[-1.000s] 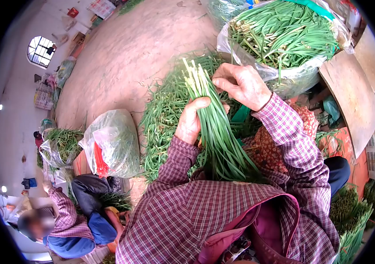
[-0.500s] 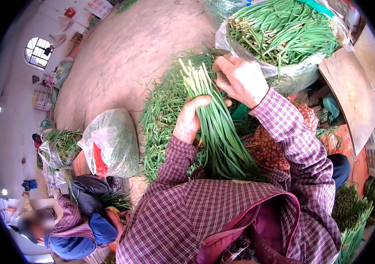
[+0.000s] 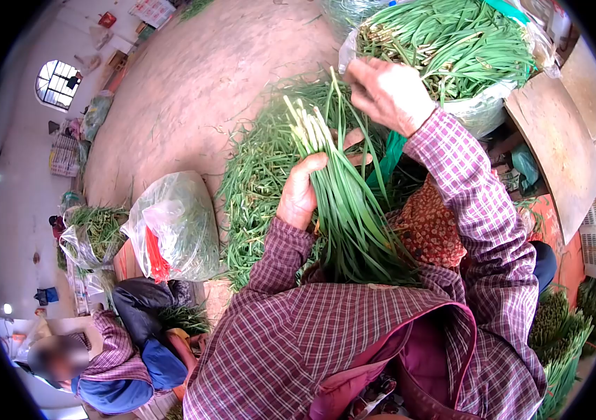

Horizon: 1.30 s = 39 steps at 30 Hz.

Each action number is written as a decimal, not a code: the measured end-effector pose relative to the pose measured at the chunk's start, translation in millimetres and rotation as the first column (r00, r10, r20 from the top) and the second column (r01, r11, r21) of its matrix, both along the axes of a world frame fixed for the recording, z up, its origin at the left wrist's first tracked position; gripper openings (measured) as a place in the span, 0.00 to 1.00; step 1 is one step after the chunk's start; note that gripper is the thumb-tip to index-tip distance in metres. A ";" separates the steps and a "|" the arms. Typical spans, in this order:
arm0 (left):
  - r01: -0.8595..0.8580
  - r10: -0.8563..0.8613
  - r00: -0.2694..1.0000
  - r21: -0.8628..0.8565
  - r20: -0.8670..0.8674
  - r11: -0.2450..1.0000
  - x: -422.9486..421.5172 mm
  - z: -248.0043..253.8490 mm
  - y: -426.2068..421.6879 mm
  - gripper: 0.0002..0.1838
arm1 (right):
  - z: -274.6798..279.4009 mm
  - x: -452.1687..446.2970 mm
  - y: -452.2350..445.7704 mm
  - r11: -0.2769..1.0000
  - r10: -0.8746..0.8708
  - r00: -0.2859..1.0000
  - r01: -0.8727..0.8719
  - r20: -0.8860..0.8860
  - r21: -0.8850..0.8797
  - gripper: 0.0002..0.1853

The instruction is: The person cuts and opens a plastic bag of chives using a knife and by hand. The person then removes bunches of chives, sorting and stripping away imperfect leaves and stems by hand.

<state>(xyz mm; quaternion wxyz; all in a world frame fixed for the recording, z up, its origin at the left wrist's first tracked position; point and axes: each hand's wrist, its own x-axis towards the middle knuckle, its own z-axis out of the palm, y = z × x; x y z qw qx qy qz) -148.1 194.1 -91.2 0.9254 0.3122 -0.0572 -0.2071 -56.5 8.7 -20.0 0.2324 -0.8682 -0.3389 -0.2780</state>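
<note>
My left hand (image 3: 300,190) is closed round a bunch of garlic chives (image 3: 347,210). Its thumb lies across the front, and fingertips show past the bunch's right side. Pale stem ends point up, while the green leaves hang down to my lap. One stalk (image 3: 338,105) stands a little apart, right of the stem ends. Above and right of the bunch is my right hand (image 3: 392,96), its fingers curled together; whatever they hold, if anything, cannot be made out. Behind both hands lies a heap of loose chives (image 3: 252,189) on the floor.
At the upper right stands a plastic-lined container of chives (image 3: 459,49), near a board (image 3: 557,147). A tied clear bag (image 3: 175,224) sits to the left. Another person (image 3: 119,357) sits at the lower left. Stacked chives (image 3: 557,343) are at my right side.
My right hand has moved up and slightly right, away from the bunch. A stalk now stands apart from the others, and my left fingertips show more behind the bunch.
</note>
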 end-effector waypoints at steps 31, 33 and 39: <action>-0.150 0.189 0.977 0.315 -0.097 0.937 -17.0 5.0 -2.4 0.29 | -20.6 -5.0 -13.5 0.994 0.006 0.760 0.069 -0.650 0.090 0.21; -0.145 0.181 0.980 0.321 -0.082 0.936 -16.6 8.2 -5.0 0.28 | -1.6 -7.6 -20.0 0.973 0.168 0.573 0.037 -0.802 0.230 0.22; -0.159 0.179 0.981 0.214 -0.075 0.964 -25.7 13.5 -4.9 0.24 | -12.8 7.6 -5.8 0.723 0.672 0.178 0.055 -0.719 0.689 0.27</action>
